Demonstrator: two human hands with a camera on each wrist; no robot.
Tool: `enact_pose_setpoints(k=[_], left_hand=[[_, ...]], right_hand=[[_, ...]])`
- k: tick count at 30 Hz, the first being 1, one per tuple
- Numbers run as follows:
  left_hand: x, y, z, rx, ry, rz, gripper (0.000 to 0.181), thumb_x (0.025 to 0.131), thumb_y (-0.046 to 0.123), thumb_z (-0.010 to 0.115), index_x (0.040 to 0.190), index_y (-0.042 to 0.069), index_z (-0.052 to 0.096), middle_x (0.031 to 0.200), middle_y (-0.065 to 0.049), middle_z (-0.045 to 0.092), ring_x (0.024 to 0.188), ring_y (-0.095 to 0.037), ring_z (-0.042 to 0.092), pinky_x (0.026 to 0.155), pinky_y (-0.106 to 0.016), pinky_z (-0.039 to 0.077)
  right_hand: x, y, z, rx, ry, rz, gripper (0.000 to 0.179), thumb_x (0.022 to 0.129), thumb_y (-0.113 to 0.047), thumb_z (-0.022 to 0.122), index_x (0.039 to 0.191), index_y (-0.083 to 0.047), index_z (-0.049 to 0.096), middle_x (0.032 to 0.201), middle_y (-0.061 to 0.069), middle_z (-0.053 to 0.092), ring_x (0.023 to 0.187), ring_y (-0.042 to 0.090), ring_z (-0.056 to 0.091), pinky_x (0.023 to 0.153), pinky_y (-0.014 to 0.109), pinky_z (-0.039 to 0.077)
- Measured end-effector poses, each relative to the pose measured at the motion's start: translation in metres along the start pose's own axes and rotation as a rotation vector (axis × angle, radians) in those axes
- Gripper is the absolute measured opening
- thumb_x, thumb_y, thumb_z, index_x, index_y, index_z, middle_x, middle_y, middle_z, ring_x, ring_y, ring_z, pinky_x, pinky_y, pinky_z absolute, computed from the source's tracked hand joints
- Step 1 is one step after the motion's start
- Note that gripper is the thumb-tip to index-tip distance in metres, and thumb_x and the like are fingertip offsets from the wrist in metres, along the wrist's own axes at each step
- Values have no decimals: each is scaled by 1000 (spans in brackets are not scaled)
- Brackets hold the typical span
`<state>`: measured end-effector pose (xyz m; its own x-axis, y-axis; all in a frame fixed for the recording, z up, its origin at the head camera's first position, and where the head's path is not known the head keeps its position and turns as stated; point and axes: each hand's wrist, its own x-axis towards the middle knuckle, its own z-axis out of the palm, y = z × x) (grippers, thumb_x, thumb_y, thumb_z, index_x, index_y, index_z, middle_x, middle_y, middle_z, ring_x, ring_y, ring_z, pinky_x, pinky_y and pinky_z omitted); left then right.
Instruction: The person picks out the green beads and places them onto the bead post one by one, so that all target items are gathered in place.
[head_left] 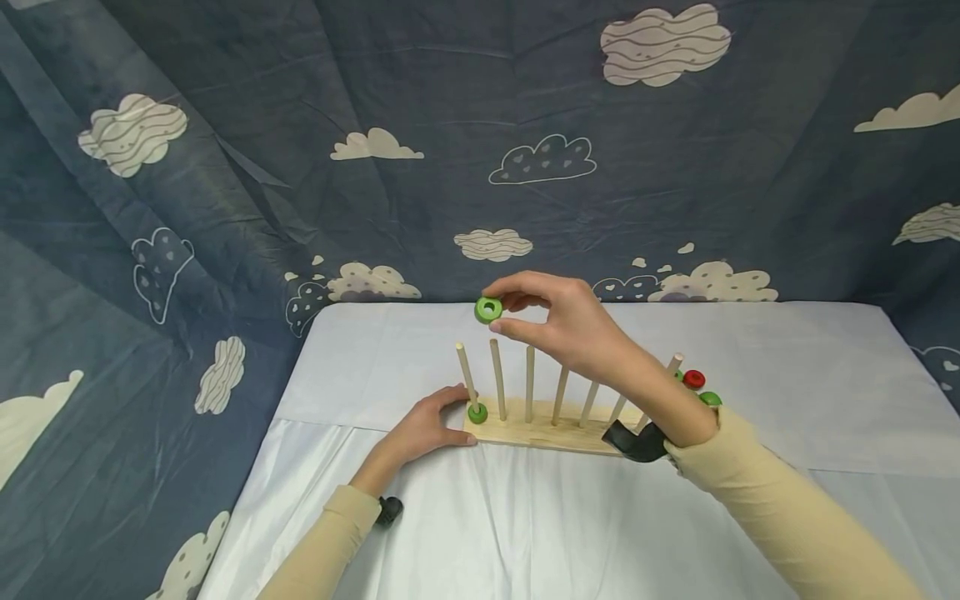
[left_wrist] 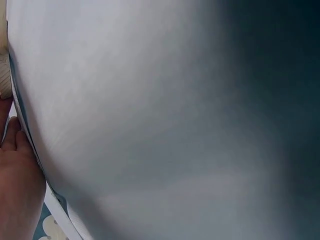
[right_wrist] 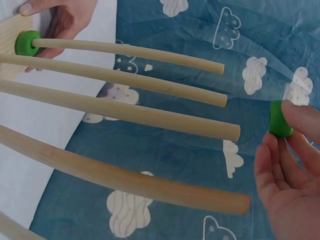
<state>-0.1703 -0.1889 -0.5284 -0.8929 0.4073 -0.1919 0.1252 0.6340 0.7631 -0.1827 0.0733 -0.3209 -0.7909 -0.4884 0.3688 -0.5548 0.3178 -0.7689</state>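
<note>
- Right hand (head_left: 558, 321) pinches a green ring (right_wrist: 281, 119) between thumb and fingers, above the wooden base's (head_left: 540, 433) left end.
- The ring stays clear of the base's pegs (head_left: 529, 383); its hole's axis appears roughly in line with their length.
- Left hand (head_left: 422, 429) grips the base's left end, beside a second green ring (right_wrist: 22, 44) round the leftmost peg's (head_left: 467, 372) foot.
- Toward the base's right end are a red piece (head_left: 694, 380) and a green piece (head_left: 709, 399).

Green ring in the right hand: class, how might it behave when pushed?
The green ring may roll if stood on edge, being round. It seems stiff, with no dent visible where the right hand pinches it.
</note>
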Motion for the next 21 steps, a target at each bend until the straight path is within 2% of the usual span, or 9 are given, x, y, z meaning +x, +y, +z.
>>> enact_pose_setpoints(k=[9, 21], left_hand=[[1, 1, 0, -1, -8, 0, 73, 72, 38, 84, 136, 20, 54, 150, -2, 40, 141, -20, 31, 116, -43, 24], [0, 0, 0, -9, 2, -5, 72, 72, 37, 85, 136, 21, 54, 149, -1, 41, 141, -18, 31, 116, -41, 24]], right_hand=[[8, -3, 5, -87, -132, 1, 34, 90, -18, 70, 124, -22, 63, 114, -13, 64, 104, 7, 58, 92, 31, 49], [19, -6, 11, -112, -271, -29, 34, 89, -11, 70, 122, -16, 64, 112, -9, 66, 104, 8, 60, 92, 29, 50]])
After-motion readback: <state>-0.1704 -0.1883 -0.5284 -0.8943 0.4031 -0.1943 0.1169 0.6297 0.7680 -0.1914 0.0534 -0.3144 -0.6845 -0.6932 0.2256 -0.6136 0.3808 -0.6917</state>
